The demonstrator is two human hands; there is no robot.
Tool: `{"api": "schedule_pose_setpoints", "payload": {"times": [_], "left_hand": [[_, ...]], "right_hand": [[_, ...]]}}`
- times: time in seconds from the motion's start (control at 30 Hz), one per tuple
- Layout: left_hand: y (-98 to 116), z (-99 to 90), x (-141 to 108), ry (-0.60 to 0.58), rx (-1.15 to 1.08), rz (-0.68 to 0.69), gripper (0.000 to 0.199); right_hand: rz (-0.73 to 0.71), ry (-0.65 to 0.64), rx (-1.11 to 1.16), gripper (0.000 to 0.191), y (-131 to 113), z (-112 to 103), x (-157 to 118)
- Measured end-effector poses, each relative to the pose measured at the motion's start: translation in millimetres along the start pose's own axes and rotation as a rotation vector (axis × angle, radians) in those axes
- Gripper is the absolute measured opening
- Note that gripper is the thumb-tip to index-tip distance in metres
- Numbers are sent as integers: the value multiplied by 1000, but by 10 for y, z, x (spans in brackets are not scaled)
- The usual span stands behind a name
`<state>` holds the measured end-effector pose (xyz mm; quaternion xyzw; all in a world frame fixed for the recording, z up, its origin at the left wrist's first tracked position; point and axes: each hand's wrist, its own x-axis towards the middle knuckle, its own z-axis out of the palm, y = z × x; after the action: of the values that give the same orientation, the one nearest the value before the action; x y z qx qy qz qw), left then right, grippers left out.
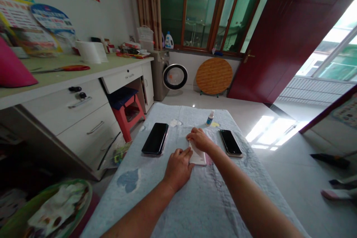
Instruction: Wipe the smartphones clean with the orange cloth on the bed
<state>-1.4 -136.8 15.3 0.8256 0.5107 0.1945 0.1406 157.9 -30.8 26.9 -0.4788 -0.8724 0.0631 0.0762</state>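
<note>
A white, flat, rectangular object (198, 158) lies on the light blue cloth (178, 208) covering the table. My left hand (179, 167) rests at its left side, fingers bent over its edge. At its far end is my right hand (199, 139), fingers curled down and pressed together; whatever they pinch is too small to make out. A large dark phone (156, 138) lies to the left of my hands, and a smaller dark phone (230, 142) to the right. Beyond my right hand stands a small bottle with a blue label (210, 118).
On the left, a desk (111, 67) holds scissors (74, 68) and paper rolls (91, 52). A red stool (126, 117) stands beneath it. At the lower left is a bin (88, 193) with crumpled tissue. Farther off are a washing machine (160, 74) and a round wooden board (214, 76).
</note>
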Motion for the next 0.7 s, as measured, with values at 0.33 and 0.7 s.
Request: {"api": "schedule_pose_setpoints", "payload": {"times": [0.33,0.7], "left_hand": [[20,-14,-16,32,62,-33,35],[25,-19,-22,16,100,-13,36]], "right_hand": [[-24,-6,63,19,-211,-7,-217],[48,-4,43,24,-112,11,-104]]}}
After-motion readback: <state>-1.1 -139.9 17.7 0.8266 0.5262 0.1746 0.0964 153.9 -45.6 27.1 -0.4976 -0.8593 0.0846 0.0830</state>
